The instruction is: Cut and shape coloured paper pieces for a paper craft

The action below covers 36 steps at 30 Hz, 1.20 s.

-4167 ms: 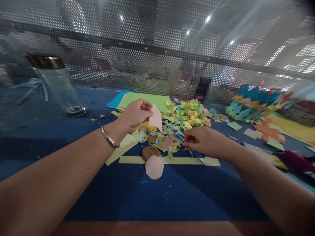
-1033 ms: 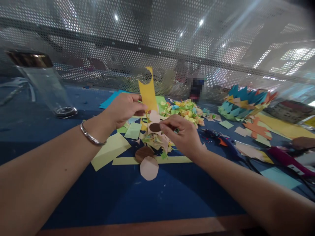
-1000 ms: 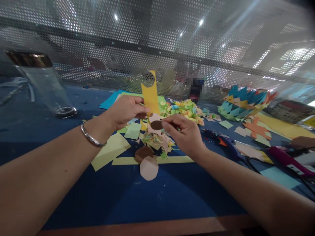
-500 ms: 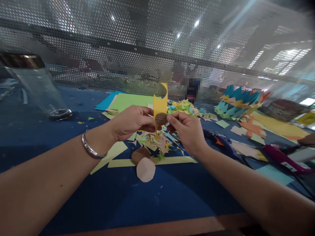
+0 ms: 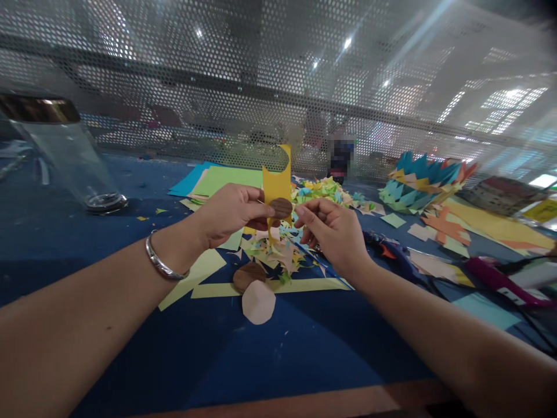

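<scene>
My left hand (image 5: 237,212) pinches a yellow piece of paper (image 5: 277,179) and a round brown wooden disc (image 5: 282,208) between thumb and fingers. The paper stands upright, with a curved cut in its top edge, and the disc lies against its near face. Just right of the disc, my right hand (image 5: 333,232) is apart from it, with curled fingers slightly parted and nothing visible in them. Below the hands, a second wooden disc (image 5: 248,276) lies on the table, partly covered by a pale pink paper disc (image 5: 259,303).
Paper scraps (image 5: 282,255) lie under my hands, with a larger heap (image 5: 324,191) behind. Green sheets (image 5: 239,177) are stacked beyond my left hand. A glass jar (image 5: 65,157) stands left. A pointed paper crown (image 5: 424,180) and a magenta tool (image 5: 500,281) with a cable are right.
The yellow paper and disc have moved slightly left and turned to face me more. My right fingers have come off the disc, leaving it in my left hand.
</scene>
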Available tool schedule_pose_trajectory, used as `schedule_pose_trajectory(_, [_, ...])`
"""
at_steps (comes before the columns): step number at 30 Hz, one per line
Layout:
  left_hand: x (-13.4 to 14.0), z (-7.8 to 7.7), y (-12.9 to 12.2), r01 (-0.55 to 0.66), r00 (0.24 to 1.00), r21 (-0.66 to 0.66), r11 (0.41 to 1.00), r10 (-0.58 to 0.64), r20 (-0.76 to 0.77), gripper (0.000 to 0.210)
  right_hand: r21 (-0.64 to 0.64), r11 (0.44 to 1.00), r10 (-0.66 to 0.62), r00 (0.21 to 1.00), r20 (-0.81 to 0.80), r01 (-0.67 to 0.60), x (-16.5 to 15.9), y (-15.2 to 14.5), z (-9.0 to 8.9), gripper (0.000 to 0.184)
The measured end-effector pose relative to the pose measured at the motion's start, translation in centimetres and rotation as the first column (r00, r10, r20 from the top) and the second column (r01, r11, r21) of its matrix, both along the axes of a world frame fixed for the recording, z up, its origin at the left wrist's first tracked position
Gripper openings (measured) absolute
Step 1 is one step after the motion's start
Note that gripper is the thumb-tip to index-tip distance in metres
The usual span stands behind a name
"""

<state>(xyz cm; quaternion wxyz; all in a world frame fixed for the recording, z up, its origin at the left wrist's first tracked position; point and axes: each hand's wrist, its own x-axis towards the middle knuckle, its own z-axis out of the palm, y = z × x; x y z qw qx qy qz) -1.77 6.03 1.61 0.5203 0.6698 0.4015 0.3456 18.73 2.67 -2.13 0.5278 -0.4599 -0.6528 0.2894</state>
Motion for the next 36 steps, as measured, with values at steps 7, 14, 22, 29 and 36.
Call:
schedule_pose_trajectory(7, [0.49,0.13,-0.76,0.061,0.998,-0.050,0.997,-0.061,-0.004,0.012,0.260,0.966,-0.076,0.970,0.229,0.014,-0.02,-0.30,-0.11,0.018])
schedule_pose_trajectory(14, [0.52,0.36,-0.96,0.117,0.993,-0.055,0.992,-0.118,-0.013,0.011,0.244,0.969,-0.031,0.974,0.224,-0.025,0.09,-0.24,-0.30,0.016])
schedule_pose_trajectory(22, [0.30,0.42,-0.86,0.154,0.988,-0.077,0.985,-0.154,-0.003,0.009,0.224,0.973,-0.002,0.978,0.211,-0.046,0.09,-0.32,-0.32,0.015])
schedule_pose_trajectory(29, [0.18,0.29,-0.83,0.158,0.987,-0.026,0.987,-0.159,-0.028,0.009,0.200,0.977,0.038,0.979,0.199,-0.078,0.03,-0.45,-0.24,0.015])
schedule_pose_trajectory(36, [0.02,0.31,-0.66,0.241,0.970,0.107,0.965,-0.235,-0.064,0.011,0.109,0.981,0.159,0.986,0.046,-0.163,0.11,-0.39,-0.03,0.028])
